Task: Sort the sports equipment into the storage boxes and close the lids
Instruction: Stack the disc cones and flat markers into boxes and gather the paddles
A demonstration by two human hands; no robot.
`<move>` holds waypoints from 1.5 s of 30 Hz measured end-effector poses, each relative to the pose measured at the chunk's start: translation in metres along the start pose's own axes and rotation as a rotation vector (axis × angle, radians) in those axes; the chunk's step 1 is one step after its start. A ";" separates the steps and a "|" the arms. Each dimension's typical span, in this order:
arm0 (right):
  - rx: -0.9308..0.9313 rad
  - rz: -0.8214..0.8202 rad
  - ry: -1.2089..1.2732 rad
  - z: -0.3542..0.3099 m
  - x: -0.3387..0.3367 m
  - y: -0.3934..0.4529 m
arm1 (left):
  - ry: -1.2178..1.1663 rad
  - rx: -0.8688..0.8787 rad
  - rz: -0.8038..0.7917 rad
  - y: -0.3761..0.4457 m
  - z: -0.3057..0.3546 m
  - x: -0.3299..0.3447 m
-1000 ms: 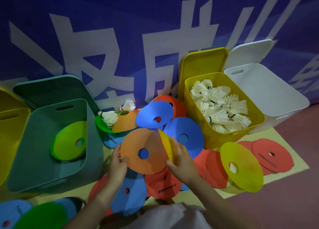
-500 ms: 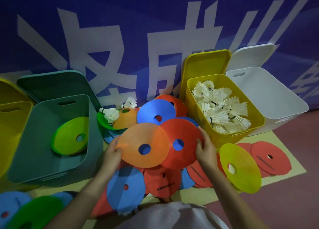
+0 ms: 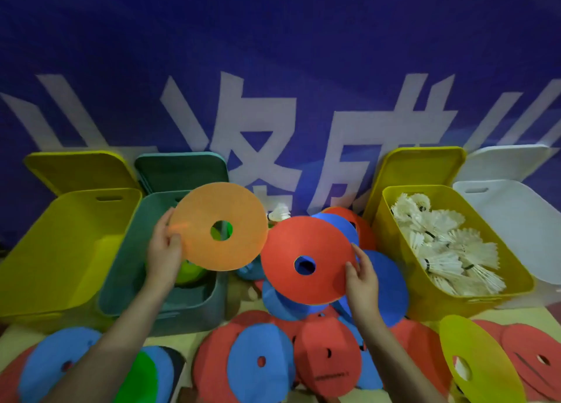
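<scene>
Four plastic storage boxes stand open along a blue banner (image 3: 273,53) printed with big white characters, each with its lid leaning behind it: an empty yellow box (image 3: 60,251) at far left, a teal box (image 3: 127,269) beside it with a lime-green disc (image 3: 191,273) inside, another yellow box (image 3: 425,299) at right heaped with white feathered shuttlecocks (image 3: 446,245), and a white box (image 3: 516,217) at far right. One more shuttlecock (image 3: 280,213) sits loose by the banner.

Two flat round discs, each with a centre hole, are lifted. The left hand (image 3: 164,248) pinches the rim of the orange disc (image 3: 218,226), held over the teal box's near corner. The right hand (image 3: 361,278) grips the edge of the red disc (image 3: 306,260), fingers (image 3: 352,269) curled on its face, above the pile.

The pile below, on a pale yellow mat (image 3: 243,293), is a jumble of overlapping red and blue discs, too many to count surely. A single yellow disc (image 3: 476,363) tilts at lower right; a green disc (image 3: 136,378) lies at lower left.
</scene>
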State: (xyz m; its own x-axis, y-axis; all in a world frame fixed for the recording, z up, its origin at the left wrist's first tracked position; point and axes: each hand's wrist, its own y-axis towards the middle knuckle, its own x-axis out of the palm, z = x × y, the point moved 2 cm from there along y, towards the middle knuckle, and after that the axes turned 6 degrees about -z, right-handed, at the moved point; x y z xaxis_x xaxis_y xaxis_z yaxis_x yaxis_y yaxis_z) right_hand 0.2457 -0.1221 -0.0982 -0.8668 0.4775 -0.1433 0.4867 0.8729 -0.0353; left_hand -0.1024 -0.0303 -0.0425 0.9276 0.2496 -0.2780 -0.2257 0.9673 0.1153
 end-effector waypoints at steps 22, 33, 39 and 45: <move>0.051 0.203 0.088 -0.019 0.119 -0.015 | 0.527 -0.305 -0.242 0.104 -0.152 -0.046; 0.153 0.315 0.090 -0.004 0.115 -0.030 | 1.077 0.032 -0.594 0.113 -0.117 -0.040; 0.101 0.029 0.123 -0.027 0.170 -0.023 | 0.952 0.194 -0.292 0.119 -0.091 -0.075; 0.035 -0.281 -0.023 -0.059 0.255 -0.024 | 0.501 -0.071 -0.324 0.112 -0.122 -0.101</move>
State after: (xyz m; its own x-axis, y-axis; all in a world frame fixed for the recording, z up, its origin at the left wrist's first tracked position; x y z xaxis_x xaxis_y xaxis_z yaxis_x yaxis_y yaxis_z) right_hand 0.0063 -0.0157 -0.0751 -0.9657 0.2147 -0.1459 0.2316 0.9665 -0.1107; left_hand -0.2576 0.0580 -0.1175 0.7032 -0.0844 -0.7059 0.0095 0.9939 -0.1094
